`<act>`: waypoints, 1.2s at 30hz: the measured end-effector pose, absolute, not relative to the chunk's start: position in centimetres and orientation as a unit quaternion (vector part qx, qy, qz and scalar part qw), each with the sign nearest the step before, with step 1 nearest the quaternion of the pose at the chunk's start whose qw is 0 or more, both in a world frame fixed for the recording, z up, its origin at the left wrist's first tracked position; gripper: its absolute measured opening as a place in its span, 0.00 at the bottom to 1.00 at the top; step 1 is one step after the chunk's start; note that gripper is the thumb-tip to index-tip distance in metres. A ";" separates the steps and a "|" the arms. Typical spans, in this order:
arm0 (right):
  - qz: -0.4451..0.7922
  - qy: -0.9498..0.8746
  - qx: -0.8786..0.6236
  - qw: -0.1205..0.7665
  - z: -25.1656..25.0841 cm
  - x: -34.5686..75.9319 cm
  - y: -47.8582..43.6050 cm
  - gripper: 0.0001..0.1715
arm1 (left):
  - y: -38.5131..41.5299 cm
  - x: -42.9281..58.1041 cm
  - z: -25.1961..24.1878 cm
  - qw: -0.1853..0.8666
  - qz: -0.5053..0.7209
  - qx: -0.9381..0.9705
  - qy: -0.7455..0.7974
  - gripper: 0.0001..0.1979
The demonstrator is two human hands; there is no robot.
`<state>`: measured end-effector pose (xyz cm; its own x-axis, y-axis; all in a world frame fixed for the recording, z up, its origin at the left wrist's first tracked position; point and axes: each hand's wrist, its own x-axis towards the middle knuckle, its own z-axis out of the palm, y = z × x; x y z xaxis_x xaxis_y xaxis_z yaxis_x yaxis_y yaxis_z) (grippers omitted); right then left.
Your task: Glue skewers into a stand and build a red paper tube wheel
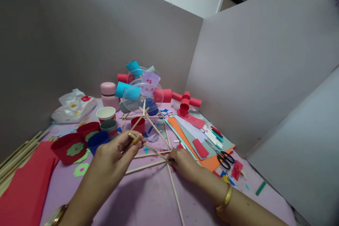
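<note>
sticks, cups and paper everywhere

the left hand [116,152] pinches the end of a thin wooden stick [144,144] between thumb and fingertips, lifted a bit off the table. the right hand [182,162] presses down where several sticks cross, fingers curled on that joint [167,159]. the sticks are pale, round and skinny, fanning out like spokes across the middle of the table.

behind them stands a pinwheel-ish thing [141,86] made of clear plastic discs and rolled paper tubes in blue and red. paper cups [106,120] sit to the left, white, red, blue and grey; can't tell what's inside them. a red bowl [67,148] has a green paper flower on it. black-handled scissors [225,159] lie on orange and grey card sheets [185,132].

the table [148,194] is lilac, boxed in by plain grey partition walls [251,74].
</note>
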<state>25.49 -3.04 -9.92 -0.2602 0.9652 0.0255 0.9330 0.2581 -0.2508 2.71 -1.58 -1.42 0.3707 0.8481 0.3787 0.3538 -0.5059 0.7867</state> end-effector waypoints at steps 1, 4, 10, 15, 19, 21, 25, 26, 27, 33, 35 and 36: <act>0.093 -0.788 -0.602 0.088 -9.9 25.5 -3.1 0.09 | -1.6 2.7 -1.4 0.307 0.402 0.769 0.391 0.09; 0.095 -0.788 -0.602 0.088 -9.9 25.5 -3.1 0.09 | -1.7 2.8 -1.1 0.298 0.401 0.772 0.394 0.09; 0.099 -0.787 -0.603 0.089 -9.8 25.4 -3.0 0.09 | -1.7 2.7 -0.9 0.286 0.394 0.779 0.395 0.09; 0.103 -0.789 -0.598 0.100 -9.4 25.3 -3.2 0.09 | -1.9 2.7 -0.9 0.289 0.394 0.778 0.396 0.09; 0.107 -0.793 -0.588 0.115 -8.7 25.5 -3.7 0.09 | -1.8 2.7 -1.0 0.290 0.395 0.780 0.389 0.09; 0.106 -0.792 -0.588 0.126 -8.2 25.7 -3.9 0.11 | -1.7 2.7 -1.1 0.292 0.396 0.781 0.384 0.09; 0.109 -0.788 -0.586 0.151 -7.2 25.2 -4.2 0.12 | -1.7 2.8 -1.1 0.294 0.400 0.780 0.382 0.09; 0.112 -0.789 -0.584 0.157 -7.0 25.0 -4.2 0.14 | -1.8 2.8 -1.0 0.293 0.401 0.779 0.382 0.09; 0.113 -0.789 -0.582 0.161 -6.8 24.7 -4.2 0.15 | -1.8 2.8 -0.9 0.292 0.402 0.779 0.383 0.09; 0.101 -0.790 -0.585 0.153 -6.9 23.2 -4.0 0.10 | -2.1 2.8 -0.7 0.280 0.393 0.785 0.388 0.08; 0.095 -0.791 -0.586 0.149 -7.1 23.0 -3.9 0.11 | -2.2 2.8 -0.6 0.280 0.393 0.784 0.392 0.08; 0.094 -0.791 -0.586 0.147 -7.1 22.9 -3.9 0.11 | -2.2 2.9 -0.6 0.281 0.393 0.783 0.392 0.08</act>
